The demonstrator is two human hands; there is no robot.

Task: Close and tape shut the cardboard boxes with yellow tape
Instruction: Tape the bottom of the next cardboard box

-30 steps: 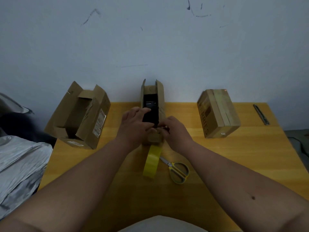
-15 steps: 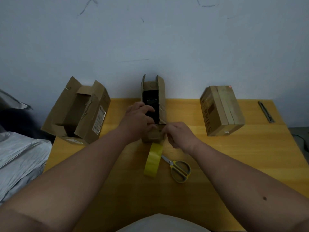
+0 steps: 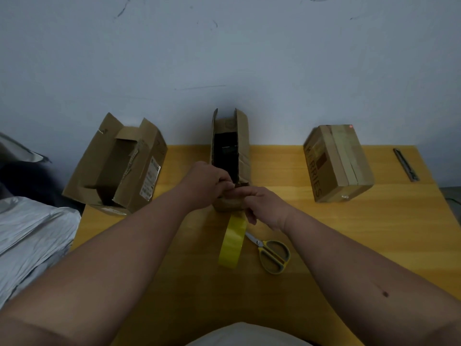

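Boxes stand in a row at the far edge of the table [image 3: 349, 245], but nearest to the camera, at the bottom of the frame, two bare forearms reach forward from the lower corners. Just beyond them, at the centre of the frame, a roll of yellow tape [image 3: 232, 242] stands on its edge on the wood. Yellow-handled scissors [image 3: 270, 253] lie closed just to the right of it.

A little farther, both hands meet at the near end of the middle box [image 3: 230, 151]. The left hand [image 3: 204, 186] has its fingers curled over the near flap of this box and grips it at the top. The right hand [image 3: 264, 203] lies against the same end, with its thumb and first finger stretched along the flap edge and the other fingers bent down beside the tape roll; whether they pinch anything I cannot tell. The two long side flaps of this box stand upright, and the inside looks dark.

In the left of the frame an open box [image 3: 117, 163] stands tilted, with flaps spread and a white label on its side. In the right of the frame a closed box [image 3: 339, 163] lies with pale tape along its top seam. A grey cutter [image 3: 406, 164] lies near the far right corner. A crumpled grey sheet [image 3: 30, 236] fills the left edge. A pale wall [image 3: 224, 58] with dark scratches is behind all.
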